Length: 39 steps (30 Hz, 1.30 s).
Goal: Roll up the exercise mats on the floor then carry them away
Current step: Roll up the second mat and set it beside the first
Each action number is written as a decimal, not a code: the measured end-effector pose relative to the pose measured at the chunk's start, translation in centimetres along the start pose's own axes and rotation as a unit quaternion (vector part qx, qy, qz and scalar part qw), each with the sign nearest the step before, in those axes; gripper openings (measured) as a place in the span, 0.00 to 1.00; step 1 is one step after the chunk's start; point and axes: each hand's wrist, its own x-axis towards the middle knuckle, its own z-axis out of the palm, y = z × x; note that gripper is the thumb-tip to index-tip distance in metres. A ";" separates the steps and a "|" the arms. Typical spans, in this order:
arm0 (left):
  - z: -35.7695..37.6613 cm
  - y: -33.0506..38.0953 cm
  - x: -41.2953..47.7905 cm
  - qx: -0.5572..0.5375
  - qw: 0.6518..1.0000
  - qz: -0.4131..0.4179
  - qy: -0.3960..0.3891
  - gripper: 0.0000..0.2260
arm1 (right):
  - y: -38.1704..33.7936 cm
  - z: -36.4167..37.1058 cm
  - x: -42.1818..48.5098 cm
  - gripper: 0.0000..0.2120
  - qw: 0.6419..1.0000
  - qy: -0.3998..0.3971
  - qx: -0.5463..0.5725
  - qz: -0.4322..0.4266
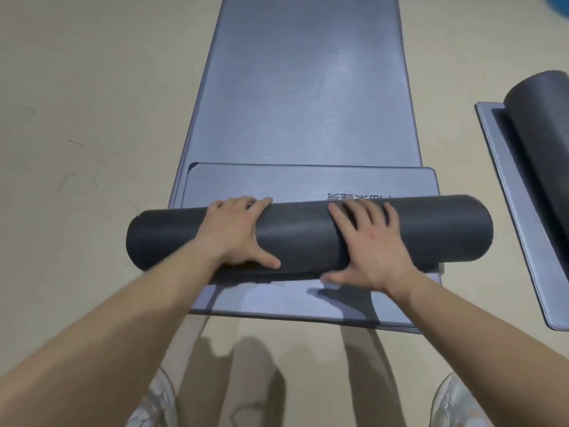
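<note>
A dark grey rolled mat [301, 235] lies crosswise in front of me, with only its last short flap [277, 181] left flat beyond the roll. My left hand [237, 232] presses flat on the roll's left half, fingers spread over the top. My right hand [369, 241] presses on its right half, thumb down at the near side. The roll rests on a second blue-grey mat [301, 87] that lies flat and stretches away from me.
At the right edge another dark rolled mat [542, 118] sits on a flat blue-grey mat [523, 229]. Beige floor [77, 118] surrounds the mats. My two light shoes [154, 405] show at the bottom. A blue object [558, 7] is at the top right corner.
</note>
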 end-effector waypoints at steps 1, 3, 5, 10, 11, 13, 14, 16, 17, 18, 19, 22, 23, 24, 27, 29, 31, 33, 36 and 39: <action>-0.9 -0.4 1.1 -0.008 1.000 0.008 -0.016 0.61 | -0.2 0.8 -0.2 0.68 1.000 0.000 -0.017 -0.009; -0.8 -1.0 1.6 -0.010 1.000 0.002 0.017 0.58 | 0.3 1.1 0.9 0.71 1.000 -0.004 -0.024 -0.011; 0.5 -1.4 0.8 0.024 0.995 -0.025 0.090 0.56 | 1.6 -0.4 4.1 0.69 1.000 -0.021 -0.006 -0.019; 1.7 -3.2 1.5 0.121 0.983 -0.007 0.141 0.61 | 3.1 -3.2 9.2 0.67 0.994 -0.099 0.013 -0.042; 0.9 -3.3 2.4 0.114 0.984 -0.004 0.135 0.60 | 2.9 -3.0 9.3 0.68 0.995 -0.091 0.002 -0.040; -0.4 -3.1 3.5 0.121 0.987 0.007 0.109 0.58 | 1.9 -2.0 8.5 0.70 0.997 -0.052 -0.035 -0.044; -0.6 -2.9 3.5 0.132 0.987 0.010 0.093 0.57 | 1.4 -1.3 8.0 0.69 0.997 -0.031 -0.051 -0.049; -0.7 -2.1 3.0 0.148 0.986 0.004 0.076 0.54 | 1.2 -0.7 7.5 0.65 0.996 -0.008 -0.062 -0.059; -0.7 -1.5 2.4 0.144 0.987 -0.002 0.065 0.52 | 1.5 -1.0 7.5 0.63 0.996 -0.016 -0.061 -0.068; -0.6 -0.8 1.7 0.133 0.990 -0.008 0.046 0.51 | 1.7 -1.5 7.5 0.63 0.994 -0.035 -0.059 -0.082; -0.4 -0.1 1.0 0.117 0.993 -0.013 0.026 0.50 | 2.1 -2.2 7.5 0.63 0.992 -0.059 -0.058 -0.095; 0.4 1.9 -1.1 0.063 0.997 -0.012 -0.039 0.47 | 2.4 -3.8 6.1 0.64 0.982 -0.136 -0.064 -0.112; 0.8 2.5 -1.6 0.054 0.997 -0.010 -0.053 0.46 | 2.3 -4.0 5.2 0.63 0.982 -0.147 -0.062 -0.105; 1.1 3.0 -1.9 0.048 0.997 -0.008 -0.062 0.46 | 2.2 -3.9 4.1 0.62 0.983 -0.146 -0.055 -0.092; 0.5 3.2 -1.9 -0.002 0.995 -0.022 -0.092 0.47 | 1.8 -3.0 0.3 0.56 0.995 -0.099 -0.002 0.001; -0.2 2.7 -1.5 -0.044 0.991 -0.038 -0.120 0.50 | 1.1 -1.9 -2.1 0.53 0.994 -0.062 0.045 0.084; -0.3 2.7 -1.5 -0.046 0.991 -0.047 -0.115 0.51 | -0.3 -0.7 -3.8 0.48 0.985 -0.012 0.105 0.139; 0.2 3.6 -2.0 -0.026 0.994 -0.051 -0.091 0.50 | -2.0 0.3 -4.7 0.40 0.959 0.063 0.193 0.200; 1.4 6.3 -2.8 -0.060 0.992 -0.074 -0.085 0.47 | -3.8 -0.3 -5.3 0.36 0.844 0.092 0.373 0.373; 2.3 10.7 -1.8 -0.159 0.978 -0.104 -0.083 0.46 | -2.6 -0.5 -5.2 0.35 0.680 -0.002 0.578 0.451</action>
